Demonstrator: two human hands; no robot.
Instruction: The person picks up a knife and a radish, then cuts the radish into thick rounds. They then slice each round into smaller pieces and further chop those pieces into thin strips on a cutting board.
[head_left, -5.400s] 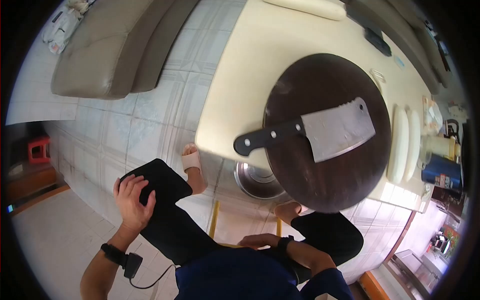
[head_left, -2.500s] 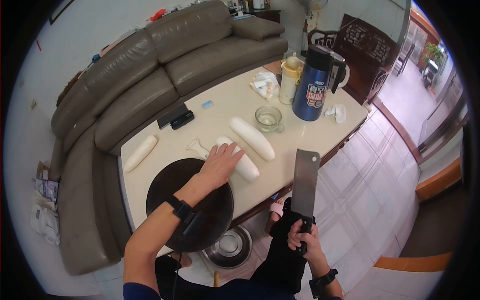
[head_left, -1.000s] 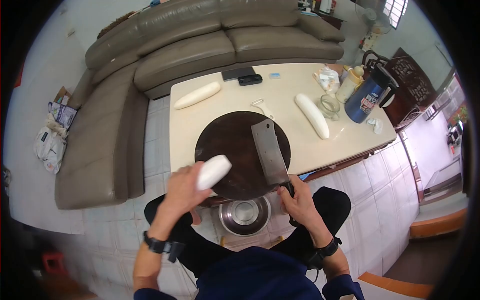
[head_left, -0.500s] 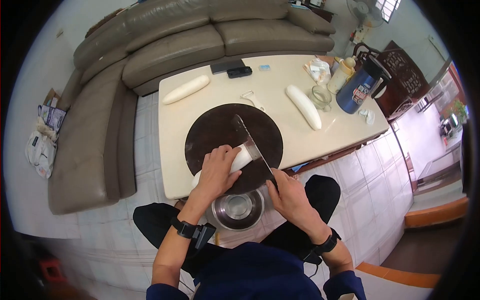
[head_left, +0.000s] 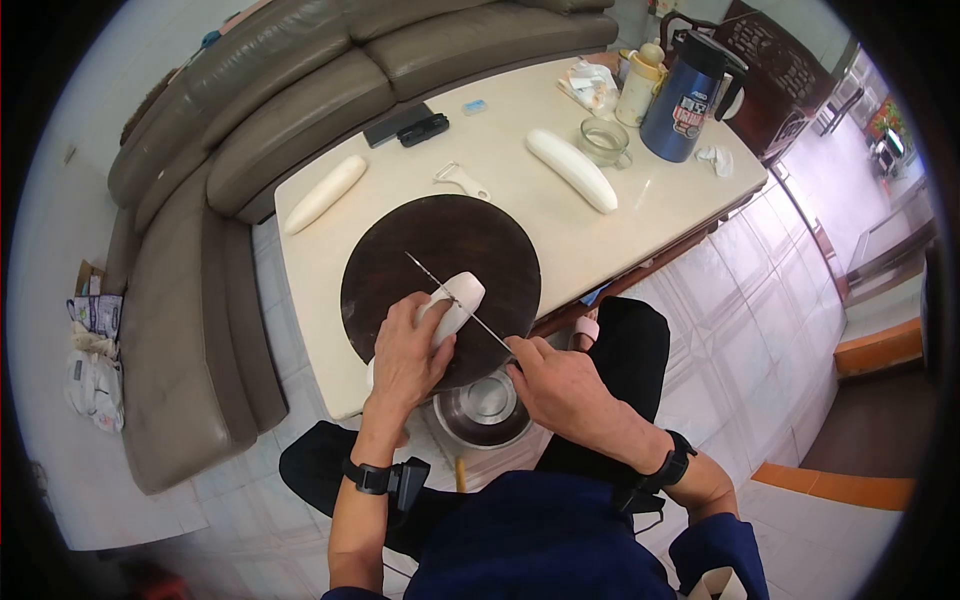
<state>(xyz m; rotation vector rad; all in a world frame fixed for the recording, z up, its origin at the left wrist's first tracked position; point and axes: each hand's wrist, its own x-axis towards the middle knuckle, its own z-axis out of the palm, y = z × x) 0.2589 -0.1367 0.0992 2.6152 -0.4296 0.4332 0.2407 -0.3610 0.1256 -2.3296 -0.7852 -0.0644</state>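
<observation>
On a round dark cutting board (head_left: 490, 230) lies a peeled white radish (head_left: 467, 286), its blunt end pointing away from me. My left hand (head_left: 405, 350) presses down on it, fingers and thumb closed around its sides. My right hand (head_left: 555, 383) grips a kitchen knife (head_left: 484, 326) by the handle, which the fingers mostly hide. The blade, seen almost edge-on, crosses the radish a short way behind its blunt end, just ahead of my left fingertips.
Two more white radishes, one at left (head_left: 326, 195) and one at right (head_left: 571, 170), lie on the cream table (head_left: 310, 330) with a peeler (head_left: 462, 181). A glass mug (head_left: 604, 143) and blue thermos (head_left: 685, 105) stand farther right. Below the board sits a metal basin (head_left: 455, 425).
The knife has moved left, from the radish's end to farther back along it, and its blade has turned edge-on. The radish points more away from me. The camera view has shifted.
</observation>
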